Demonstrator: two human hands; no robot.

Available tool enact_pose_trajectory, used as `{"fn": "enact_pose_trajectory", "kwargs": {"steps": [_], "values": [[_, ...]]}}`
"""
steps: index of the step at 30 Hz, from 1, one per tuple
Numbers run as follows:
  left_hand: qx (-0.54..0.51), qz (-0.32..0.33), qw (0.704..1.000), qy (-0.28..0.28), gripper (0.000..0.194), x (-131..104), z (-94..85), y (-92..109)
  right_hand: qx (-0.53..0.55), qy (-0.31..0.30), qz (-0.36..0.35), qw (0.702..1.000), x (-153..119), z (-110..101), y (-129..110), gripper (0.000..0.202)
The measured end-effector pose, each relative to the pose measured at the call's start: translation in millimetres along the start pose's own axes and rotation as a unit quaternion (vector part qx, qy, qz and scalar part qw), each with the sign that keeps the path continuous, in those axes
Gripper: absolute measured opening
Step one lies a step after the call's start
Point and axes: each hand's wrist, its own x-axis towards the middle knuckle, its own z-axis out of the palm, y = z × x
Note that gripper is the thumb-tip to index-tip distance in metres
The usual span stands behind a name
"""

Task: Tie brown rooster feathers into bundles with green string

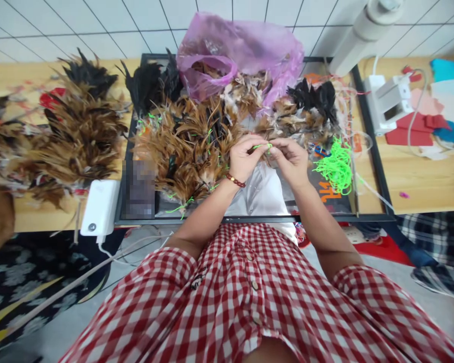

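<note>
My left hand [245,154] and my right hand [290,160] meet over the middle of a black-framed tray [212,219]. Thumb and fingers of both are pinched on a bright green cord [268,146], its ends mostly hidden by the fingers. Left of my hands spreads a heap of brown feathers [189,146] with bits of green cord among them. A bundle of loose green cords [336,166] lies to the right of my right hand. White cloth [265,191] is under my wrists.
Behind my hands stands a pink plastic bag [245,45] with feathers at its mouth. Black feathers [146,85] lie at the tray's back left. A white power bank [100,206] sits by the left table edge, its cable hanging down. White chargers [389,101] are at right.
</note>
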Motion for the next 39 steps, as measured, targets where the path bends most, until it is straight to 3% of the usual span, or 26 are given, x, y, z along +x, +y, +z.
{"fn": "enact_pose_trajectory", "kwargs": {"steps": [8, 13, 20, 24, 26, 29, 31, 34, 37, 39], "values": [[-0.027, -0.066, 0.997, -0.003, 0.026, 2, -0.5, 8, 0.146, -0.013, 0.107, 0.983, 10, -2, 15, 0.056], [0.000, -0.059, 0.998, -0.009, 0.032, 5, -5.0, 18, 0.162, 0.030, 0.089, 0.982, 13, -5, 18, 0.056], [0.021, -0.043, 0.998, -0.029, 0.048, 4, -5.1, 23, 0.088, 0.074, 0.042, 0.993, 14, -9, 33, 0.055], [-0.085, -0.112, 0.990, -0.023, 0.048, -5, 7.8, 26, -0.003, 0.122, 0.003, 0.992, 15, -12, 39, 0.053], [-0.157, -0.192, 0.969, 0.007, 0.047, -11, 14.3, 25, -0.053, 0.126, -0.010, 0.991, 14, -13, 37, 0.050], [-0.175, -0.298, 0.938, 0.018, 0.042, -15, 18.4, 19, -0.104, 0.113, -0.033, 0.988, 11, -14, 30, 0.045], [-0.140, -0.286, 0.948, 0.006, 0.049, -14, 16.9, 14, -0.119, 0.094, -0.042, 0.988, 9, -13, 25, 0.044], [-0.046, -0.202, 0.978, -0.028, 0.061, -13, 12.2, 12, -0.129, 0.055, -0.043, 0.989, 6, -11, 18, 0.044], [0.026, -0.137, 0.989, -0.047, 0.037, -12, 10.1, 14, -0.128, 0.015, -0.044, 0.991, 5, -8, 12, 0.046], [0.008, -0.153, 0.988, -0.026, 0.023, -12, 11.0, 17, -0.128, 0.014, -0.042, 0.991, 5, -7, 10, 0.045]]}}
